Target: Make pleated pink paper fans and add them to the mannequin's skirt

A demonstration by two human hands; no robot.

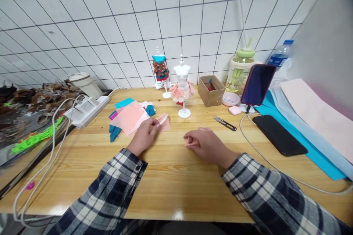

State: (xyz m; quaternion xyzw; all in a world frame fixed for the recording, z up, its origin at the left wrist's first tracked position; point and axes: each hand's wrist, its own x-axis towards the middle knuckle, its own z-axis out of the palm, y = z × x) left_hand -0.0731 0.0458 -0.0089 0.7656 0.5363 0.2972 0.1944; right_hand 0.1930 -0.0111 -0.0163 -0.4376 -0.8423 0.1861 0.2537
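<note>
My left hand (143,134) pinches the near edge of a small peach piece of thin fabric or paper (165,123) with jagged edges and a pale strip on it. It rests beside a pile of peach sheets (128,117). To the right, my right hand (205,144) is closed around a gathered peach piece (191,141), whose pleated end shows between thumb and fingers. Behind both hands stands a white mini dress form (182,71) on a round base, with a ruffled peach skirt (179,91) about its hips. Thread snips (225,123) lie beyond my right hand.
At the back are a second, dressed mini form (160,68), a cardboard box (211,91) and a pink dish (231,99). A propped phone (256,84), a black phone (280,134) and a cable fill the right. A white power strip (87,110) lies left.
</note>
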